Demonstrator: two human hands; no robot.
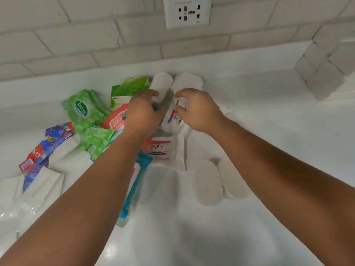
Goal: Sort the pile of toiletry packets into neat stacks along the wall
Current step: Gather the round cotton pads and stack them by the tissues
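A pile of toiletry packets lies on the white counter (269, 131). My left hand (143, 112) curls round a white roll (161, 83) near the wall. My right hand (197, 110) grips a white Dove packet (172, 120) beside it, in front of a second white roll (189, 80). Another Dove packet (161, 150) lies flat just below. Green Sanicare wipe packs (82, 110), a green tissue box (128, 89), a red-and-white packet (115, 120) and red-blue toothpaste boxes (48, 146) spread to the left. A teal packet (138, 177) is partly under my left forearm.
Two white oval bars (209, 183) lie at the front right. White folded packs (38, 187) sit at the left edge. A stack of white rolls (326, 70) stands at the right by the tiled wall. A wall socket (187, 12) is above.
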